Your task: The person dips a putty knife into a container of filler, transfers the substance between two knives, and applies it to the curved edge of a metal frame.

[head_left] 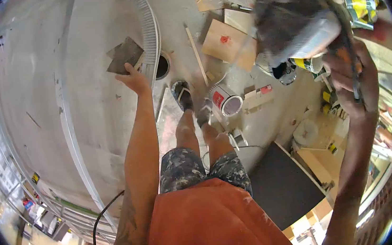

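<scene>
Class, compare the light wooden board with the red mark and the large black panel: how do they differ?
The wooden board is pale brown; the black panel is dark all over. The board bears a red mark near its middle; the panel shows none. The board looks smaller in the picture than the panel. Both have broad, flat faces and straight edges.

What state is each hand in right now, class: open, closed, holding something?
Left hand: closed on the edge of a dark flat piece.
Right hand: closed around a blurred dark-and-orange object; exactly what cannot be told.
</scene>
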